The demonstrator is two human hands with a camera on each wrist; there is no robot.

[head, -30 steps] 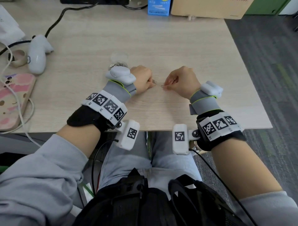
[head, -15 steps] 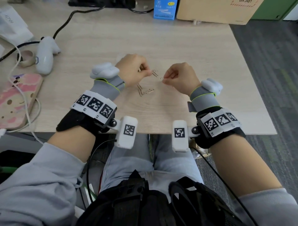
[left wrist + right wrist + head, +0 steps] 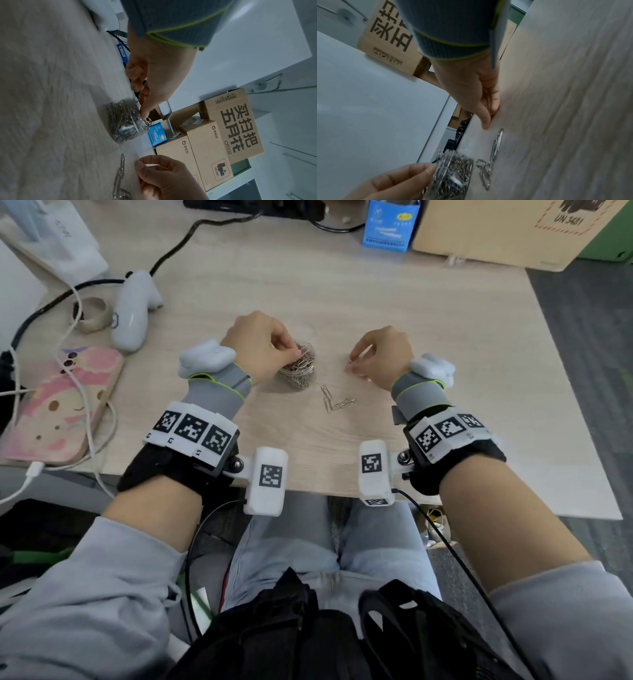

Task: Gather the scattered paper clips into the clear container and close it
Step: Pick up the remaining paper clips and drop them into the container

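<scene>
While the left hand (image 3: 257, 344) hovers over the mouth of the clear container (image 3: 298, 371), its fingertips are pinched together on a paper clip right at the heap inside, which stands above the rim. The right hand (image 3: 382, 354), at about three o'clock from the container and well apart from it, has its thumb and forefinger curled down onto the worktop (image 3: 428, 313), pinching a single clip (image 3: 352, 364) that is mostly hidden under the fingers. Between the two wrists, at about five o'clock from the container, a few loose paper clips (image 3: 334, 402) lie flat in a small tangle, touching one another. The container has no lid on it; a faint clear round shape lies just behind it at twelve o'clock, too dim to name.

Out at ten o'clock lie a white controller (image 3: 133, 313) and a roll of tape (image 3: 89, 314), with a pink phone (image 3: 58, 402) and white cable at nine. A blue box (image 3: 390, 224) and a cardboard box (image 3: 507, 231) stand along the far edge at twelve to one o'clock.
</scene>
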